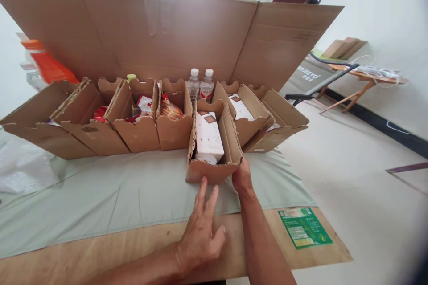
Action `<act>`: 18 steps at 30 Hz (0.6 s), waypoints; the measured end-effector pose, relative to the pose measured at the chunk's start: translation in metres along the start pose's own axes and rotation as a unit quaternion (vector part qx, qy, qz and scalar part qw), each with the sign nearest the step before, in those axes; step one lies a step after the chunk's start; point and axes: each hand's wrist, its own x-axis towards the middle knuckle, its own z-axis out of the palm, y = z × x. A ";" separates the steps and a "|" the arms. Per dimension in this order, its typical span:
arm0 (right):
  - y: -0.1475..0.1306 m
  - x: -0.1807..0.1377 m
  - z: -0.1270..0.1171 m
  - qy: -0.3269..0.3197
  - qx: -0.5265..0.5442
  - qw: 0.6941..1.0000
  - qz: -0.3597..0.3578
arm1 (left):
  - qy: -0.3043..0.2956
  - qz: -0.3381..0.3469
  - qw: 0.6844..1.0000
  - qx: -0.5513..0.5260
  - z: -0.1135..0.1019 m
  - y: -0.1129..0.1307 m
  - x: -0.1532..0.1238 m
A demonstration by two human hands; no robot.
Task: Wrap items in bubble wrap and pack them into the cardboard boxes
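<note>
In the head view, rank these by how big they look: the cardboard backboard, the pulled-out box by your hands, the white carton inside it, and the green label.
1. Cardboard backboard
2. Pulled-out box
3. Green label and white carton: look alike, and the label lies nearer the camera, so unranked.

One view only, from the head, looking forward and down over the tabletop (100, 249). It sits close: forearms enter from the bottom edge, the row of boxes (140, 129) fills mid-frame, cardboard wall (160, 31) behind, floor (351, 164) stretching right.
</note>
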 end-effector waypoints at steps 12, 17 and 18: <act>0.014 -0.004 -0.006 0.094 0.035 0.993 0.067 | 0.035 -0.048 0.998 -0.026 0.003 -0.022 0.126; -0.039 -0.019 0.006 0.070 -0.008 0.997 -0.021 | 0.009 -0.061 0.998 -0.027 -0.018 -0.020 0.095; -0.056 -0.019 0.016 0.034 -0.024 0.998 -0.055 | 0.008 -0.063 0.998 -0.027 -0.024 -0.019 0.080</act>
